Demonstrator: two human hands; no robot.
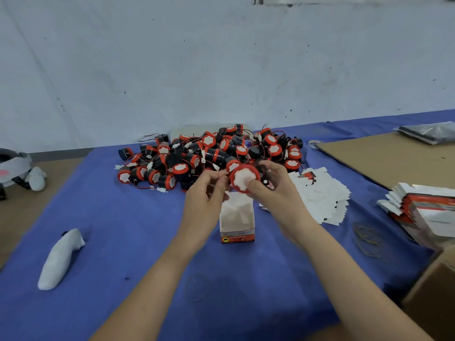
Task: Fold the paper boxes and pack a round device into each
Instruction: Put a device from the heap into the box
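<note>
Left hand (206,193) and right hand (273,185) gripped the red-rimmed round black device (245,179); it needed lowering squarely, not tilted, into the open white paper box (236,222).

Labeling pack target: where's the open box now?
Head view, centre: the open box stands on the blue cloth, directly below the held round device, device pile behind it, paper slips to its right.

Head-worn, close, downward over table (103,242)

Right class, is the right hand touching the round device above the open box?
Touching. In the head view the right hand grips the round device, thumb across its white face.
</note>
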